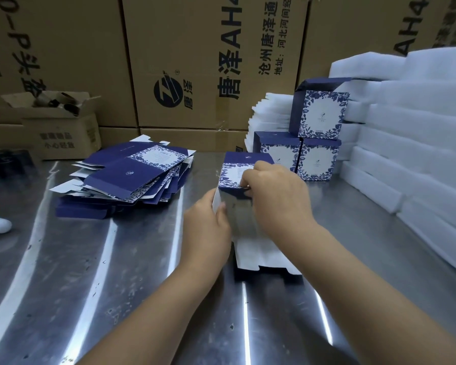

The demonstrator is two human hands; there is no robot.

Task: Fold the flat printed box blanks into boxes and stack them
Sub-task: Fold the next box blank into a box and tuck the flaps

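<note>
Two hands work one half-folded box (233, 172) between them: the left hand (208, 227) grips its side wall, the right hand (277, 196) pinches a flap edge. Light, crease-prone card, I judge; hold near the scores. Left of them lies the pile of flat blanks (132, 175); beyond the right hand, three finished boxes (317, 160) crowd foam sheets (419, 133).

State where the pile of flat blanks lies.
In the head view, the pile of flat blanks lies on the steel table, left of the half-folded box, near the small open carton.
</note>
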